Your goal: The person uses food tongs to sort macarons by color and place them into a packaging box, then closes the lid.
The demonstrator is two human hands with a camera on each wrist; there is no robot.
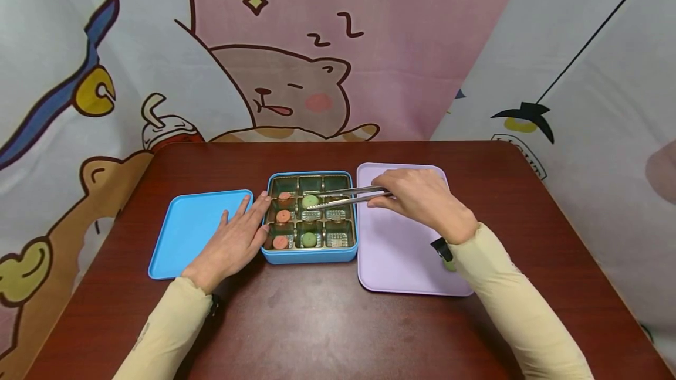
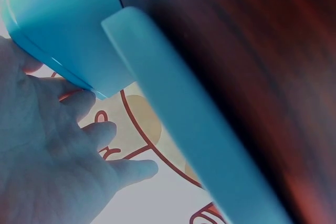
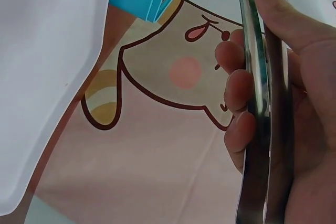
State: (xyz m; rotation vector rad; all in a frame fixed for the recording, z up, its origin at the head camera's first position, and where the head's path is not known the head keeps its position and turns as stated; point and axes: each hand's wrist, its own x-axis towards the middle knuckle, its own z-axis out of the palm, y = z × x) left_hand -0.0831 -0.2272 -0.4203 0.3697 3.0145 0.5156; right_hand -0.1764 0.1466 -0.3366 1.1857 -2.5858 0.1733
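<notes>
My right hand [image 1: 417, 198] holds a pair of metal tongs [image 3: 257, 129], fingers and thumb curled round them. In the head view the tongs reach left over the blue box [image 1: 311, 257]. Their tips lie at a green round piece [image 1: 310, 200]; whether they squeeze it I cannot tell. Inside the box is a dark golden divided tray [image 1: 337, 226]. Orange round pieces [image 1: 283, 216] sit down its left column, and another green piece [image 1: 308, 240] lies in the front middle compartment. My left hand [image 1: 235, 245] touches the box's left side with straight, spread fingers.
A light blue lid [image 1: 190, 227] lies left of the box, partly beneath my left hand. To the right is a purple tray [image 1: 406, 263], with a green piece [image 1: 449, 264] half hidden by my right wrist. All stand on a brown table [image 1: 296, 321] before a cartoon cloth.
</notes>
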